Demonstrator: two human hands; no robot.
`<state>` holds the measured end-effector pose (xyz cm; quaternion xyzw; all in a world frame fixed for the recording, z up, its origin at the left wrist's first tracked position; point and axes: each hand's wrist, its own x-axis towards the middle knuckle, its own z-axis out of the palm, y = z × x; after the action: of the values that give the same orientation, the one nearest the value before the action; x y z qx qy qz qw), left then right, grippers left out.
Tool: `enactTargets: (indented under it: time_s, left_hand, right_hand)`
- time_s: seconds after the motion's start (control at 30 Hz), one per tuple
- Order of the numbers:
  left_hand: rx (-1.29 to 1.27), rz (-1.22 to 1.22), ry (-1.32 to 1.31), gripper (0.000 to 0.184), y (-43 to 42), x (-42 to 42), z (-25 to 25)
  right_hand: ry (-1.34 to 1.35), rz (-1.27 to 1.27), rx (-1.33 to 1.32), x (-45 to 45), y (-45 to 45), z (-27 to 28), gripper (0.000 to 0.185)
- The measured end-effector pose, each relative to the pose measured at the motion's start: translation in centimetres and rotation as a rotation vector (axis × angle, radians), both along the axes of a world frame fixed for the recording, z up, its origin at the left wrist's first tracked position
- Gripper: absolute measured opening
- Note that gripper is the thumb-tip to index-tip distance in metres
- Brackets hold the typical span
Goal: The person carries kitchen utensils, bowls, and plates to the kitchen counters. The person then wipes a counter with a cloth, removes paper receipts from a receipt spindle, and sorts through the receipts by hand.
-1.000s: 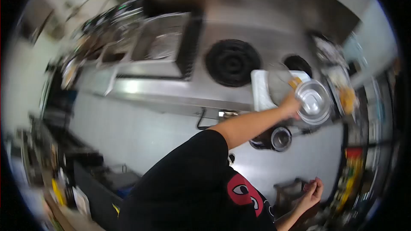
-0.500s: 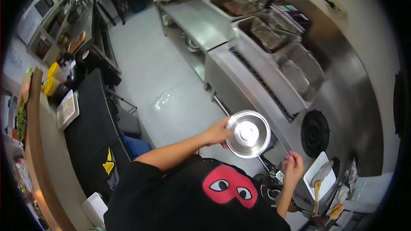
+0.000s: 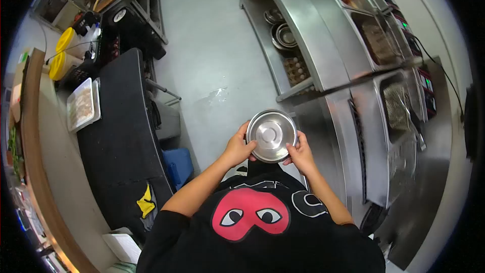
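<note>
A shiny round metal bowl is held level in front of my body, its inside facing up; I see nothing in it. My left hand grips its left rim, with the thumb over the edge and the fingers mostly hidden underneath. On the opposite side, my right hand clasps the rim in the same way, thumb on top. Below the bowl is the grey floor.
To the left runs a black table with a tray and a yellow-and-grey cloth. A blue bin stands beside it. On the right are a steel counter and fryers with a wire basket. Metal bowls sit on the lower shelf.
My right hand has come from the right side onto the bowl, which only my left hand held before. The bowl has shifted slightly left, and my view has turned toward the left.
</note>
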<state>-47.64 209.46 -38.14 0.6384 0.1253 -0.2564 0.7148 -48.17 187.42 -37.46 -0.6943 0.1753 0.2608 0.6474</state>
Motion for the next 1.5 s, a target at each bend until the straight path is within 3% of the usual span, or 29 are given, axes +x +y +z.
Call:
enactTargets:
  time_s: [0.1, 0.27, 0.37, 0.5, 0.63, 0.7, 0.77, 0.87, 0.93, 0.97, 1.03, 1.07, 1.13, 1.23, 1.27, 1.3, 1.4, 1.47, 1.5]
  left_hand:
    - [0.067, 0.038, 0.064, 0.063, 1.8, 4.9, -1.8]
    - [0.04, 0.082, 0.196, 0.068, 5.5, 15.4, -5.8]
    - [0.163, 0.172, 0.231, 0.067, 9.0, 20.5, -8.8]
    - [0.233, 0.454, 0.284, 0.056, 16.7, 23.7, -13.7]
    - [0.448, 0.516, 0.357, 0.054, 26.3, 26.8, -22.2]
    - [0.544, 0.387, 0.386, 0.052, 31.4, 28.9, -28.3]
    - [0.587, 0.295, 0.419, 0.051, 34.5, 32.8, -29.8]
    - [0.552, 0.359, 0.414, 0.05, 38.1, 36.5, -33.1]
    - [0.555, 0.335, 0.427, 0.049, 39.1, 38.4, -33.8]
    - [0.56, 0.322, 0.433, 0.049, 39.6, 39.0, -34.3]
    - [0.592, 0.263, 0.409, 0.05, 40.6, 39.3, -35.5]
    - [0.61, 0.233, 0.428, 0.05, 41.0, 39.5, -36.0]
    - [0.63, 0.202, 0.45, 0.05, 41.3, 40.3, -36.5]
    - [0.633, 0.198, 0.449, 0.049, 41.4, 41.1, -36.0]
    - [0.642, 0.179, 0.416, 0.048, 41.4, 41.5, -35.5]
    - [0.644, 0.153, 0.376, 0.047, 41.4, 42.1, -35.4]
    - [0.565, 0.086, 0.323, 0.044, 39.9, 46.6, -32.4]
    - [0.502, -0.059, 0.308, 0.041, 39.0, 50.9, -30.4]
    - [0.462, -0.116, 0.313, 0.041, 38.4, 52.9, -29.8]
  right_hand:
    - [-0.022, 0.039, -0.055, 5.8, 1.9, -5.7, 0.05]
    - [0.061, 0.076, -0.138, 18.4, 6.4, -9.2, 0.048]
    - [0.056, 0.025, -0.22, 26.5, 8.6, -12.2, 0.048]
    - [0.049, -0.245, -0.339, 36.4, 8.9, -22.5, 0.044]
    - [0.13, -0.598, -0.503, 47.2, 7.0, -33.0, 0.042]
    - [0.117, -0.8, -0.428, 52.4, 6.6, -35.5, 0.043]
    - [0.071, -0.889, -0.486, 56.7, 5.2, -39.5, 0.045]
    - [0.144, -1.001, -0.466, 61.8, 2.6, -43.5, 0.047]
    - [0.095, -0.945, -0.611, 63.6, -0.6, -49.1, 0.045]
    - [0.047, -0.763, -0.816, 63.7, -2.8, -53.2, 0.045]
    - [-0.183, -0.063, -1.624, 63.5, -7.9, -63.6, 0.045]
    - [-0.047, 0.126, -1.476, 64.1, -7.9, -61.1, 0.046]
    - [-0.081, 0.241, -1.462, 66.1, -7.8, -57.7, 0.048]
    - [-0.369, 0.083, -1.602, 66.6, -6.6, -59.2, 0.048]
    - [-0.024, -0.387, -0.893, 66.5, -6.4, -58.4, 0.047]
    - [0.243, -1.049, -0.367, 67.2, -4.3, -54.3, 0.047]
    - [0.196, -0.303, -1.041, 59.0, 2.0, -46.0, 0.062]
    - [0.233, -0.083, -0.984, 49.2, 4.7, -44.4, 0.067]
    - [0.341, 0.036, -0.908, 44.0, 6.4, -40.9, 0.064]
